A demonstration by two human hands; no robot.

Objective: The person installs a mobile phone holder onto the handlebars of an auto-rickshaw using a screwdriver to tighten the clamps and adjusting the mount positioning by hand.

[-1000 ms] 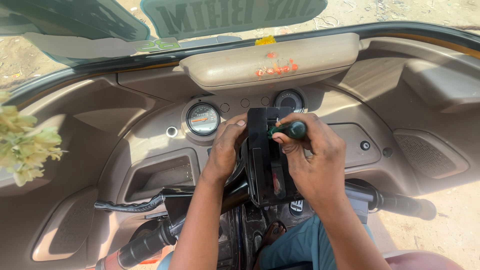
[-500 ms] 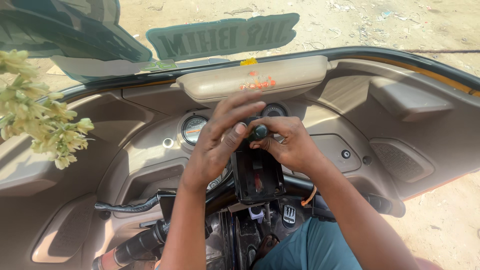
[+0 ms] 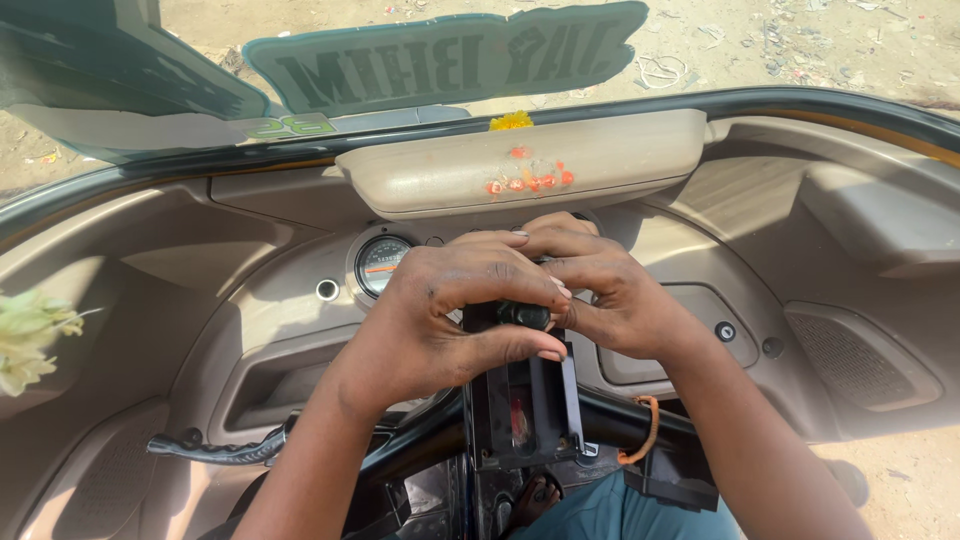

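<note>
A black rectangular holder [image 3: 525, 405] stands upright on the handlebar [image 3: 610, 420] in front of me. At its top sits a small dark green knob [image 3: 525, 315]. My left hand [image 3: 440, 320] wraps over the holder's top from the left, thumb pressed on its upper edge. My right hand [image 3: 600, 290] comes from the right, its fingertips pinched on the knob. Both hands touch each other above the holder.
The beige dashboard [image 3: 250, 300] carries a round gauge [image 3: 383, 264] and a raised shelf [image 3: 520, 165] with red marks and a yellow flower. A black brake lever [image 3: 215, 450] juts left. Pale flowers [image 3: 30, 335] hang at the left edge; sandy ground lies beyond the windshield.
My left hand has dropped from an open reach onto the holder's top. Both hands have closed together around the knob, and the view has shifted slightly.
</note>
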